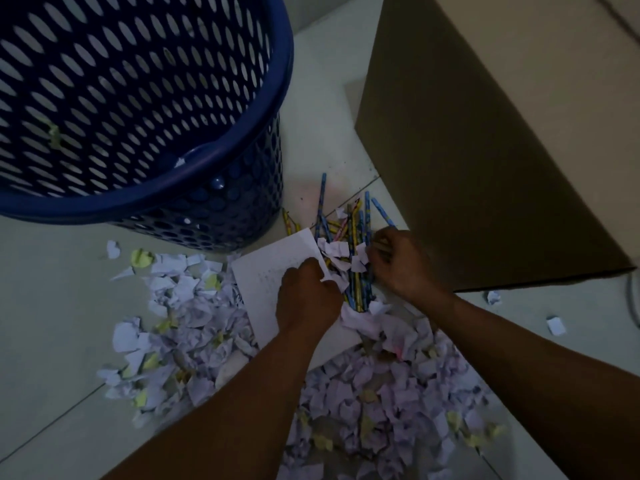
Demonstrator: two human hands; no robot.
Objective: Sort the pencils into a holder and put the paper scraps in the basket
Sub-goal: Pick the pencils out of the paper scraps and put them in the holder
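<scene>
**Both hands down among the pencils**

The left hand (308, 296) curls its grip round a white scrap (329, 277) at the edge of a flat sheet (266, 271). The right hand (398, 261) bends its fingers into the pencils (356, 230); whether that grip holds one, I cannot tell. The pencils lie on the floor (52, 306) between the blue basket (104, 206) and a cardboard box (467, 168). Paper scraps (346, 393) are heaped just beside them.

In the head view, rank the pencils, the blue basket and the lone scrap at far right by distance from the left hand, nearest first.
1. Pencils, right beside the left hand, at its fingertips.
2. Blue basket, up and to the left.
3. Lone scrap, far off to the right, on its own.
</scene>
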